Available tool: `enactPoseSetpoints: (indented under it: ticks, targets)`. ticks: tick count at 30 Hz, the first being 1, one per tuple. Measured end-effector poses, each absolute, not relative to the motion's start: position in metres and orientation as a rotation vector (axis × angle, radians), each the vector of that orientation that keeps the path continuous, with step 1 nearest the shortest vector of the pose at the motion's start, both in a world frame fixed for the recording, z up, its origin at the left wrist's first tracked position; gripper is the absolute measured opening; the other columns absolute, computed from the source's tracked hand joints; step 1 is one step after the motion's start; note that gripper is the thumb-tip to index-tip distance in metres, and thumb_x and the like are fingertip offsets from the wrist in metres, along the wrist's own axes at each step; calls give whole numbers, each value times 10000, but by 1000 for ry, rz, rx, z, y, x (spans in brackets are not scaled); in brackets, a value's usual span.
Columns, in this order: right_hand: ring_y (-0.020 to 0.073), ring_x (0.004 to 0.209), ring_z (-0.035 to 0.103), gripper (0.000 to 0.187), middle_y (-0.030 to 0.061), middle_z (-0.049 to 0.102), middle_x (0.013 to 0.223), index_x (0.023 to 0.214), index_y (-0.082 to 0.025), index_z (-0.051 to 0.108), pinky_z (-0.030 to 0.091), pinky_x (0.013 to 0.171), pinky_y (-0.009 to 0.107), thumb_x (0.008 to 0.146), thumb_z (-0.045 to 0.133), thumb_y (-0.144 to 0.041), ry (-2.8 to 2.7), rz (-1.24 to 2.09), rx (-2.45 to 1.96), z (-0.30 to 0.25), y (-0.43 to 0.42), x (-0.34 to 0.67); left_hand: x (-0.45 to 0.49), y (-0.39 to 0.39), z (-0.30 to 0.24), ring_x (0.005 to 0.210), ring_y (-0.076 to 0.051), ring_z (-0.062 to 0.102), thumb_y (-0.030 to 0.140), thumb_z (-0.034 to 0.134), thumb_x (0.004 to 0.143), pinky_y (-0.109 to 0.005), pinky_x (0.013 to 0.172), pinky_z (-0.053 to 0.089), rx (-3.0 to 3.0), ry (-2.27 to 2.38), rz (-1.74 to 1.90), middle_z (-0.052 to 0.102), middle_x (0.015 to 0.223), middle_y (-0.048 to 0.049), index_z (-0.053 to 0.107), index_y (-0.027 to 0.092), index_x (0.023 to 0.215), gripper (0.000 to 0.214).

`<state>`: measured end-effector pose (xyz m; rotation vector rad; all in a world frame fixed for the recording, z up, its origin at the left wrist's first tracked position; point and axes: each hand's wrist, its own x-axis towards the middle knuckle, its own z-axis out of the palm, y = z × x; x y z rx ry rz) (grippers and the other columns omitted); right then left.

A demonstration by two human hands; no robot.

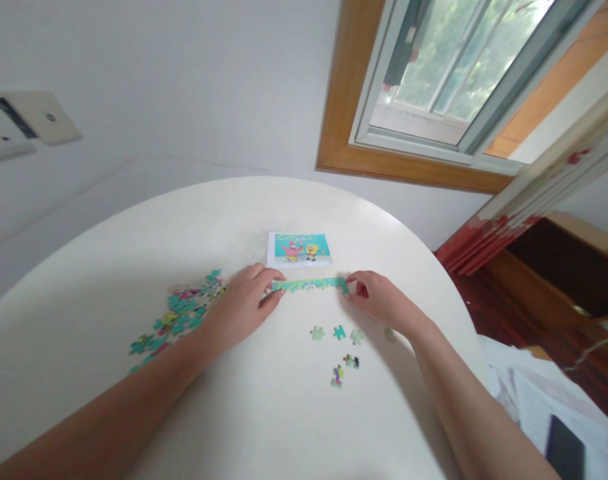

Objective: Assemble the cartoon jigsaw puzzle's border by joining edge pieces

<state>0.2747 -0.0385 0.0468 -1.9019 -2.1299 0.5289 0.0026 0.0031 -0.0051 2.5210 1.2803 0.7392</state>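
A narrow strip of joined jigsaw puzzle pieces (309,285), teal with a straight upper edge, lies flat on the white table. My left hand (245,298) grips its left end between thumb and fingers. At the opposite end, my right hand (377,297) has its fingers curled on the strip's corner; the fingertips partly cover it. Just beyond the strip is a reference picture card (303,249) with a pink and a yellow cartoon figure. A heap of loose puzzle pieces (181,313) spreads left of my left hand, partly hidden by that forearm.
Several single puzzle pieces (339,332) lie apart on the round table (264,413) between my forearms. White papers (529,393) and a dark phone (565,447) are at the lower right. Behind the table stand a wall and a wood-framed window (349,153).
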Motion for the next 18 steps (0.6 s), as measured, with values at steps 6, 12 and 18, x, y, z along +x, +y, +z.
enactPoseSetpoints:
  ticks: [6, 12, 18]
  targets:
    - [171, 773, 629, 380, 102, 714, 946, 1124, -149, 675, 444, 735, 284, 817, 453, -115, -2137, 511, -1852, 53, -39, 287, 1, 4, -7, 884, -221, 571, 334, 471, 897, -382, 831, 468, 2511, 1265, 740, 551, 987, -65, 567, 196, 1059, 233]
    - [148, 671, 598, 300, 60, 709, 816, 1004, -179, 713, 418, 655, 255, 814, 485, -133, -2008, 365, -2029, 69, -42, 314, 2, 6, -8, 848, -200, 584, 334, 480, 888, -368, 820, 479, 2455, 1269, 764, 548, 998, -60, 558, 196, 1046, 224]
    - [140, 634, 569, 192, 46, 683, 743, 851, -165, 724, 391, 602, 244, 776, 547, -173, -2014, 448, -2080, 75, -46, 319, 2, 7, -10, 813, -194, 571, 327, 486, 882, -355, 790, 475, 2467, 1265, 789, 540, 964, -47, 566, 200, 1039, 218]
